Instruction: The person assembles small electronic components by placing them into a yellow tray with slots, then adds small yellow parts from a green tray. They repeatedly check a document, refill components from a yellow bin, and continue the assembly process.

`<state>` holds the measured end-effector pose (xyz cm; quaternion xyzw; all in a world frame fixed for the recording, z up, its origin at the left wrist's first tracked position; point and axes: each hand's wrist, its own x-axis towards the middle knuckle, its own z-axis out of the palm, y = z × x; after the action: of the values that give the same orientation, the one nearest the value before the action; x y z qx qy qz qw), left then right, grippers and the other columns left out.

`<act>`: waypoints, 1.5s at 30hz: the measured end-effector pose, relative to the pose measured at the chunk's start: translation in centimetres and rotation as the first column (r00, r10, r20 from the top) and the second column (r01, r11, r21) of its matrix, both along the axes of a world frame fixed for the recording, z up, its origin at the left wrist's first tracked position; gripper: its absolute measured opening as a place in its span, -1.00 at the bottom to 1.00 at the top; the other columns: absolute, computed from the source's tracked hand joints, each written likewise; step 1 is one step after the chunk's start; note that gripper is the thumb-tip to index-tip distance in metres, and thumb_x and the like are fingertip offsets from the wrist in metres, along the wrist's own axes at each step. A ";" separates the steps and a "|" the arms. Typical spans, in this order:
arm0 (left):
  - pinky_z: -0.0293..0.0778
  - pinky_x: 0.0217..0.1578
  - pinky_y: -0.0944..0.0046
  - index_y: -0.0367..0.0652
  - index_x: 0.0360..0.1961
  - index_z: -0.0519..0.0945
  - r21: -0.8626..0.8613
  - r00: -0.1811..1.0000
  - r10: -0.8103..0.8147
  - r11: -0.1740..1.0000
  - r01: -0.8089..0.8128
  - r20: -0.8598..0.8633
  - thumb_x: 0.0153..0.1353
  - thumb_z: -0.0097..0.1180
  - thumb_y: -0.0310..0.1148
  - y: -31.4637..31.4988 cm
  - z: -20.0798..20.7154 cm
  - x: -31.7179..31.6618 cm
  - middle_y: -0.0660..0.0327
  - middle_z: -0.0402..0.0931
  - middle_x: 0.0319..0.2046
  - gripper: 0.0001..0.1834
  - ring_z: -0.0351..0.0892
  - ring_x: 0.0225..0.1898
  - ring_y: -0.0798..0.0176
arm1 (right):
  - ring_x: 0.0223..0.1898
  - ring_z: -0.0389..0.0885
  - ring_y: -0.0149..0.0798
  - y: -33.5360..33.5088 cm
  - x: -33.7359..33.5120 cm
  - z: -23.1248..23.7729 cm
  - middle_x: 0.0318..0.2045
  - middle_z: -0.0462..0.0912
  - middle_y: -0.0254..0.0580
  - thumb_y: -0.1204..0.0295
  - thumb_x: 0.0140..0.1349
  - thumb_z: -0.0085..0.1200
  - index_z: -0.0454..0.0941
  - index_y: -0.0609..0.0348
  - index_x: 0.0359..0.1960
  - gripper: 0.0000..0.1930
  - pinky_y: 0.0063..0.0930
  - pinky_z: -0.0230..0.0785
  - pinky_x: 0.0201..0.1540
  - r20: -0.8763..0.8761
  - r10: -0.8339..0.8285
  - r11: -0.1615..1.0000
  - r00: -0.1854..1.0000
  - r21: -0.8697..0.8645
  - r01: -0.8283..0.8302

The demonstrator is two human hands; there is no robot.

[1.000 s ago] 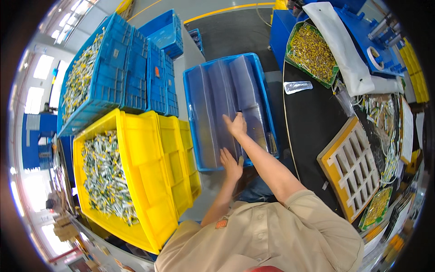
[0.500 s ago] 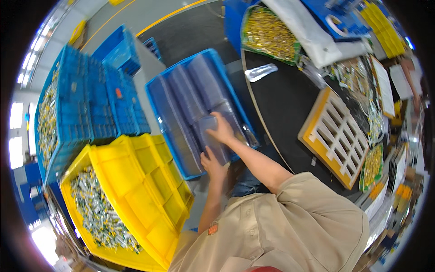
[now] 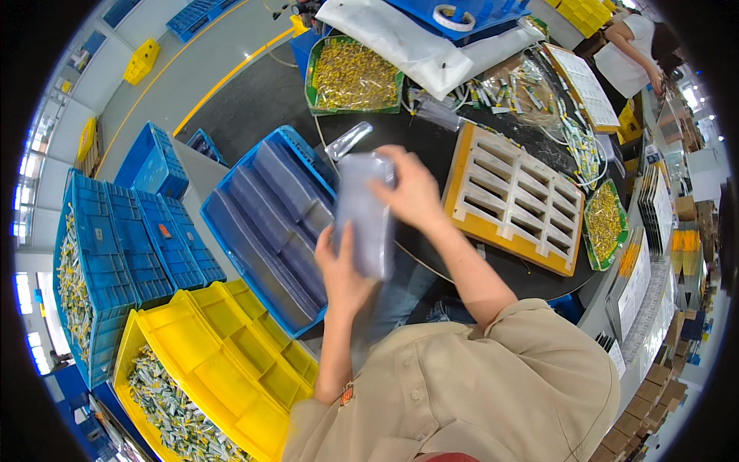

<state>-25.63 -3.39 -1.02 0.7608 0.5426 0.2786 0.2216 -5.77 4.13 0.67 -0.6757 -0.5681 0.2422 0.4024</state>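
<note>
My right hand (image 3: pixel 412 189) grips the upper right edge of a stack of clear bluish plastic trays (image 3: pixel 366 215), its fingers bent over the top. From below, my left hand (image 3: pixel 346 269) closes round the lower left side of the same stack. The stack is blurred by motion and hangs tilted upright over the gap between the blue crate (image 3: pixel 306 154) and the black worktable (image 3: pixel 419 131). Inside that crate, at the left, lie long rows of similar nested plastic trays (image 3: pixel 269 219).
An orange-edged board with white slots (image 3: pixel 512 202) lies right of my hands. Green trays of small yellow parts (image 3: pixel 356 75) and a silvery strip (image 3: pixel 349 141) rest nearby. Yellow bins (image 3: pixel 223 339) and blue crates (image 3: pixel 115 246) stand left. A person's arm (image 3: pixel 639 54) shows far right.
Both hands have lifted the stack of plastic trays out of the blue crate and carried it right, toward the worktable. The view has turned toward the table.
</note>
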 end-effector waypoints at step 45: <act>0.37 0.14 0.11 -0.20 0.36 0.28 -0.594 0.444 0.896 0.344 -0.728 -0.025 0.29 0.05 0.14 -19.9 20.7 -52.0 0.07 0.42 0.21 -0.21 0.43 0.18 0.12 | 0.07 0.49 -0.39 -1.1 -8.1 11.0 0.12 0.51 -0.12 0.22 0.36 0.04 0.27 0.32 0.32 -0.41 -0.53 0.30 0.13 -0.735 0.551 0.707 0.395 0.160 -0.689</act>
<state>-77.60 -23.31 19.68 0.2356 0.8618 0.3061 0.3287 -13.89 3.06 11.63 -0.2857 -0.5408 0.6730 0.4160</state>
